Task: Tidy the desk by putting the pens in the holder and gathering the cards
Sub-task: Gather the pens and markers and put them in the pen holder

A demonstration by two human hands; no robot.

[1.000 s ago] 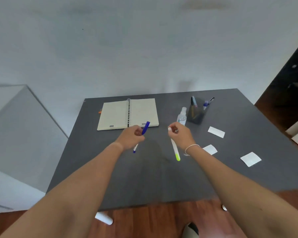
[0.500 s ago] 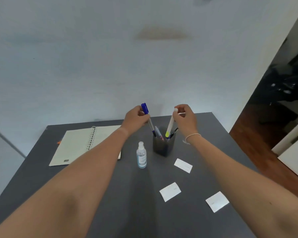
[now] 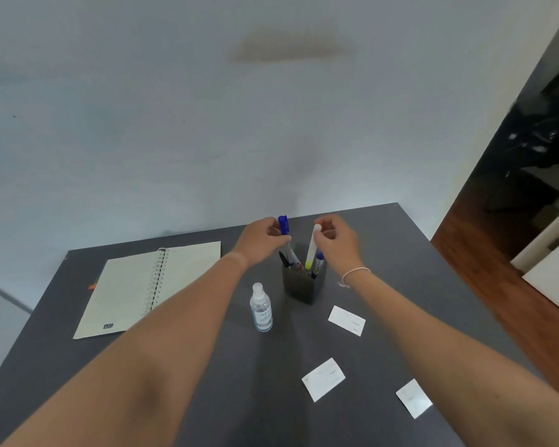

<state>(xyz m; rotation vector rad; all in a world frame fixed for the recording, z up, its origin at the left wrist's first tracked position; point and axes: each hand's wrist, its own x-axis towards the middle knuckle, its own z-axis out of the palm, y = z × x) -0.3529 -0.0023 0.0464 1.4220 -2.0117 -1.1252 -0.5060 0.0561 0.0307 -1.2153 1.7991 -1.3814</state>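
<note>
**Two pens going into the holder at once**

Pale wall fills the background behind a dark grey desk [image 3: 188,398], and everything that matters sits near its far edge. Largest on it is an open spiral notebook [image 3: 149,285], well to the left of both grips and no concern here. Directly below the grips stands the dark holder [image 3: 302,285], already carrying several pens, so free space in its mouth is tight. Just left of the holder and nearer the person stands a clear spray bottle [image 3: 260,309], easily knocked by a forearm. Three white cards [image 3: 347,320] lie on the desk nearer the person than the holder, ungathered.

The left hand [image 3: 260,241] pinches a blue-capped pen [image 3: 285,238] near its top; the right hand [image 3: 338,243] pinches a white highlighter [image 3: 312,248], yellow tip down at the rim. Both look nearly upright. Best practice, I judge: steer each tip into a gap between the standing pens, lower until it is well inside, and only then loosen the grip, keeping the holder from tipping.
</note>
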